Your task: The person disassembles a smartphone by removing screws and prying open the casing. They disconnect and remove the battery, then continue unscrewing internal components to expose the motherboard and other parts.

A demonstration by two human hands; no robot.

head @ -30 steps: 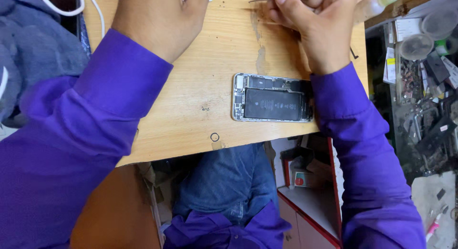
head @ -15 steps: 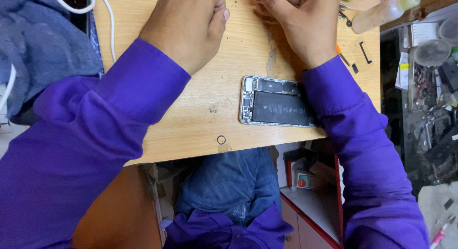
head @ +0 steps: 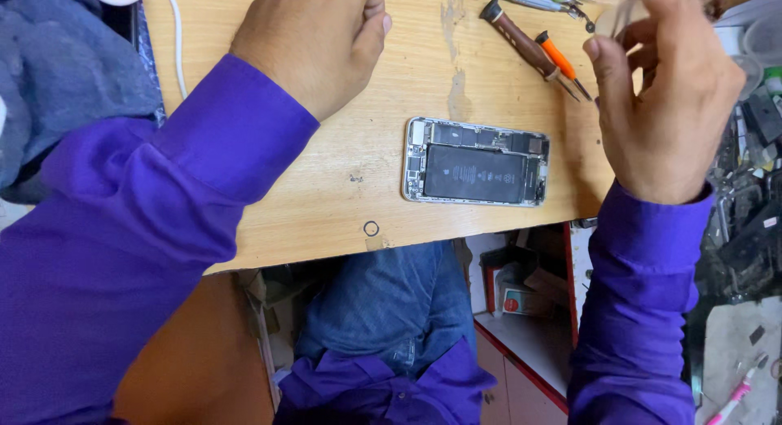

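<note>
An opened phone (head: 476,173) lies flat on the wooden tabletop (head: 326,189), its back shell up with the black battery and circuit boards exposed. My left hand (head: 314,34) rests on the table up and to the left of the phone, fingers curled in, with nothing seen in it. My right hand (head: 664,99) is lifted over the table's right edge, to the right of the phone. Its fingers pinch a thin pale tool (head: 621,18) that is blurred. Neither hand touches the phone.
Several screwdrivers lie above the phone, one brown-handled (head: 521,42), one orange (head: 558,60). A small black ring (head: 371,228) sits near the front edge. A white cable (head: 173,42) and grey cloth (head: 65,83) are at the left. Cluttered parts fill the right side.
My hands were close together at the table's far edge. They have parted: the right hand has swung to the right and lifted, and the left has stayed on the table.
</note>
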